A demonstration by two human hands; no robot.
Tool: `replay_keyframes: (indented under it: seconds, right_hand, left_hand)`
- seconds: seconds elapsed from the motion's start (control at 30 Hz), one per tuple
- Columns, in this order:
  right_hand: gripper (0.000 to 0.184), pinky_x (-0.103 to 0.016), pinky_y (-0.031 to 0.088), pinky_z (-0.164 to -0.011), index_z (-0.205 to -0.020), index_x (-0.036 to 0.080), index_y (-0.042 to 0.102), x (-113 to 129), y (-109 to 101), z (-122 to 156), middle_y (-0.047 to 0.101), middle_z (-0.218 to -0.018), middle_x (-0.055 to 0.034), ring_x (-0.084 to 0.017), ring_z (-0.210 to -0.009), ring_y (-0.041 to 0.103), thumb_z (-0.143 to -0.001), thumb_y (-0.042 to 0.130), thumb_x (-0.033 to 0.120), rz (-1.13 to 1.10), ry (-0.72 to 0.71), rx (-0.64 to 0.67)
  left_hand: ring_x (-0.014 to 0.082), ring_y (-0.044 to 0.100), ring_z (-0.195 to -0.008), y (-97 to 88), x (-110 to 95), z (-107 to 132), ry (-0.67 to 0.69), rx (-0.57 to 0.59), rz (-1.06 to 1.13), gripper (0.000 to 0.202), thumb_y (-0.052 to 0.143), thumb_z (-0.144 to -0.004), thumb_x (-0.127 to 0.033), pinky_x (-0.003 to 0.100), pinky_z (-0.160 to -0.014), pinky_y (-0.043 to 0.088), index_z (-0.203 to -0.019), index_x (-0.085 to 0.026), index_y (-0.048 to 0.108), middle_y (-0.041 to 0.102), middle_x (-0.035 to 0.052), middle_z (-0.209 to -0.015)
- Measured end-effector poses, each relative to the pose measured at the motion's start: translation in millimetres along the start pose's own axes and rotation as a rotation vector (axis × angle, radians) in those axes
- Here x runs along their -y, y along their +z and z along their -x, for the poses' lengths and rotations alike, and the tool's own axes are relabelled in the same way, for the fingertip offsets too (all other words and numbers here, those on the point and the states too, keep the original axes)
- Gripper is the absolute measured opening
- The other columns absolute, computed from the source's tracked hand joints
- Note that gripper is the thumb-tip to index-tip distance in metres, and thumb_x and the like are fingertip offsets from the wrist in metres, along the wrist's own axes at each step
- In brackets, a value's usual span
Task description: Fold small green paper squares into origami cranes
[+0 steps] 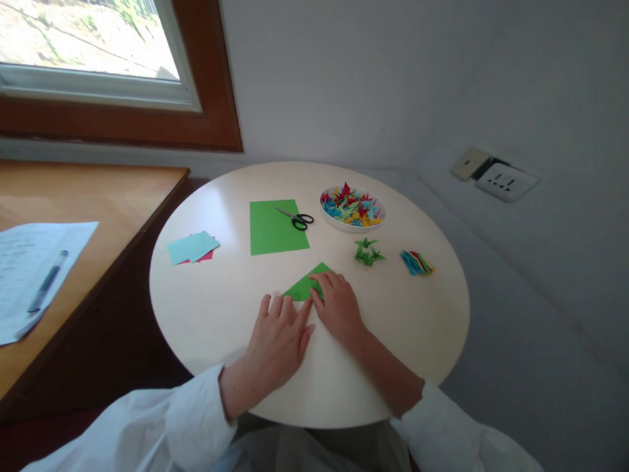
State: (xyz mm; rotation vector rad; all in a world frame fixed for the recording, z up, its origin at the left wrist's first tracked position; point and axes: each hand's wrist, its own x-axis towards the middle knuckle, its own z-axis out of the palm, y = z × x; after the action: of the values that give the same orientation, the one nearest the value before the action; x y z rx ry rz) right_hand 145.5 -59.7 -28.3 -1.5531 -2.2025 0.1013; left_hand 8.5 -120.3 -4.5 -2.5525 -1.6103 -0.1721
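A small green paper (301,288), folded into a triangle, lies on the round white table (206,314) in front of me. Its lower edge runs along the fingertips of my left hand (278,334), whose fingers are spread, with the index finger pressing near the fold. Over the triangle's right side is my right hand (339,305), fingers bent and touching the paper, hiding its right corner. Beyond them lies a larger green sheet (270,229), with black-handled scissors (297,219) resting across its right edge. Several green folded paper cranes (367,252) sit to the right.
A white bowl (354,227) of colourful folded paper stands at the back right. Thin coloured paper pieces (417,263) lie at the right, light blue and pink sheets (192,248) at the left. Left of the table, a wooden desk (113,190) holds printed paper and a pen (48,282).
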Motion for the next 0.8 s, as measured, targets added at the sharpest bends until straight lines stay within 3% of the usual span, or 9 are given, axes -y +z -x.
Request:
replay_keyframes:
  seconds: [0.27,0.37,0.5,0.8]
  right_hand:
    - [0.024,-0.037,0.043,-0.076,-0.104,0.018,0.059,-17,-8,20,0.064,-0.101,-0.0087,-0.024,-0.092,0.055,-0.083,0.048,0.011,0.045,0.034,-0.030]
    - [0.029,-0.036,0.043,-0.080,-0.105,0.015,0.059,-22,-6,27,0.065,-0.103,-0.0097,-0.022,-0.095,0.056,-0.083,0.043,0.004,0.000,-0.071,-0.122]
    - [0.030,-0.031,0.046,-0.079,-0.100,0.012,0.062,-22,-3,33,0.069,-0.095,-0.0083,-0.018,-0.088,0.060,-0.082,0.040,0.001,-0.054,-0.308,-0.158]
    - [0.032,-0.032,0.046,-0.078,-0.099,0.015,0.064,-18,-10,36,0.070,-0.098,-0.0088,-0.018,-0.085,0.062,-0.082,0.041,0.001,0.009,-0.302,-0.062]
  left_hand:
    - [0.0310,0.052,-0.094,-1.8,-10,-9,-0.042,-0.003,-0.061,0.041,0.035,-0.089,-0.038,0.059,-0.087,0.032,-0.128,-0.035,0.047,0.058,0.0114,-0.093]
    - [0.0314,0.053,-0.094,-1.1,-14,-11,-0.062,-0.029,-0.088,0.040,0.037,-0.088,-0.039,0.063,-0.090,0.027,-0.127,-0.039,0.047,0.058,0.0104,-0.092]
    - [0.0319,0.055,-0.095,-0.8,-16,-10,-0.057,-0.040,-0.112,0.039,0.036,-0.089,-0.036,0.063,-0.092,0.028,-0.125,-0.033,0.050,0.060,0.0116,-0.090]
    - [0.0313,0.056,-0.093,-3.7,-5,-4,-0.009,-0.035,-0.104,0.038,0.037,-0.087,-0.022,0.064,-0.093,0.028,-0.120,-0.020,0.056,0.062,0.0131,-0.089]
